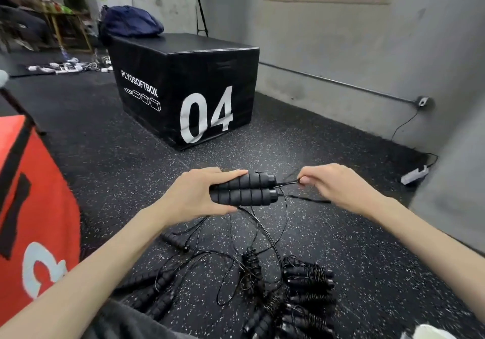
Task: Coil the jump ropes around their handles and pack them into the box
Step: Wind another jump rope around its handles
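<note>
My left hand (199,194) grips two black foam jump-rope handles (244,189) side by side, held level above the floor. My right hand (333,183) pinches the thin black rope (287,181) just past the handle ends. The rest of that rope (273,236) hangs in loops down to the floor. Below lie several loose handles (154,294) with tangled rope, and a pile of coiled ropes (307,288) to the right.
A black plyo box marked 04 (183,89) stands ahead with a dark blue bag (131,23) on top. A red plyo box (34,202) is at my left. A white power strip (414,174) lies by the grey wall (367,49) at right.
</note>
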